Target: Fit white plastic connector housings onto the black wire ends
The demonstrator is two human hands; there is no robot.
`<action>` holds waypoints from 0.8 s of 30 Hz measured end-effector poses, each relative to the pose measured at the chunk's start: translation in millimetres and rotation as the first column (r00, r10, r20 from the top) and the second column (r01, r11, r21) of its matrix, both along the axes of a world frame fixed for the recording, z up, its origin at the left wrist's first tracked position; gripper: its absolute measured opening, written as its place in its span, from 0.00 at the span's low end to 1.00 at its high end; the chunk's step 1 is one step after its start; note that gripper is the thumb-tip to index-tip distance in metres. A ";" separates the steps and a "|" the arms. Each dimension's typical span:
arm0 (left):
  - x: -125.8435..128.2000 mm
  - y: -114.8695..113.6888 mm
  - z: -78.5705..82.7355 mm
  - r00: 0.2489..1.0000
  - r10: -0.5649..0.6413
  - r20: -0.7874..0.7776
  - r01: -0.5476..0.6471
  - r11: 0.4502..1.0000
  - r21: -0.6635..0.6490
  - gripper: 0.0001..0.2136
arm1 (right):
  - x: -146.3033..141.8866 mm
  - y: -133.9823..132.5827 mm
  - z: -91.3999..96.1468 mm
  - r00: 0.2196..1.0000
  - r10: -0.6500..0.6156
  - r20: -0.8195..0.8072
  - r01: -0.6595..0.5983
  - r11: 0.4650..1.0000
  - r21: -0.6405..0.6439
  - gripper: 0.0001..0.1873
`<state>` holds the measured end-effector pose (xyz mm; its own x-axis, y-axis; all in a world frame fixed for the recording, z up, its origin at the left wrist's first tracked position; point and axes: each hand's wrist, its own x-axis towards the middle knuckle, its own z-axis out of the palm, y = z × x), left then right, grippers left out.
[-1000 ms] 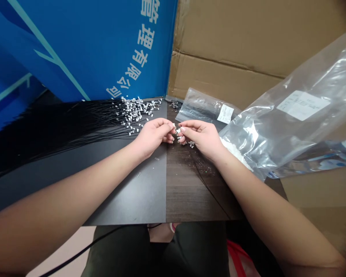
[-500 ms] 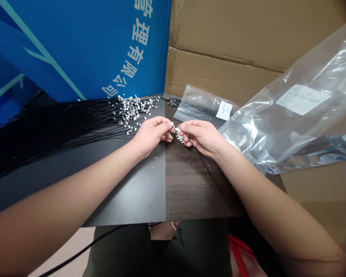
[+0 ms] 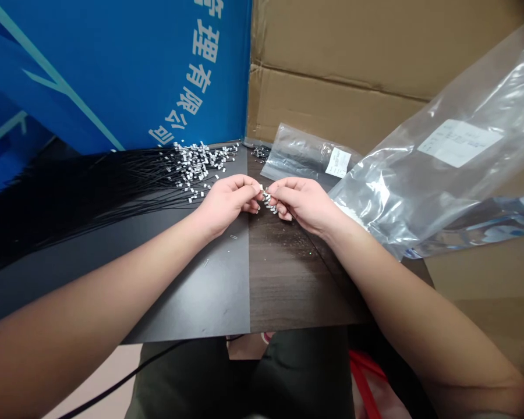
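White, small, blocky connector (image 3: 261, 187) pinched between thumb and forefinger of left hand (image 3: 227, 202), above dark wood-grain table (image 3: 283, 291), well back from its near edge. Right hand (image 3: 303, 201) just beside: thumb and forefinger pressed together, cannot tell on what. Small white pieces (image 3: 269, 204) below, between hands. Toward table's far left: thin black wires (image 3: 96, 180), white-ended. Far edge, right: small clear plastic bag (image 3: 297, 153), white label (image 3: 338, 162).

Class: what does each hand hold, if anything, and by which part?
The left hand pinches a small white blocky plastic-looking piece by its left end, between thumb and forefinger. The right hand pinches something too small to identify.
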<state>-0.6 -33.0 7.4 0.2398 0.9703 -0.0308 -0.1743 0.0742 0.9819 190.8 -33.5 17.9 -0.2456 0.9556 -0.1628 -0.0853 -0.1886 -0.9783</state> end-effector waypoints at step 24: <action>1.6 -0.8 1.7 1.000 0.020 -0.017 -0.020 1.000 -0.008 0.05 | 5.7 -2.9 -4.5 0.875 -0.148 0.460 -0.076 0.898 0.433 0.09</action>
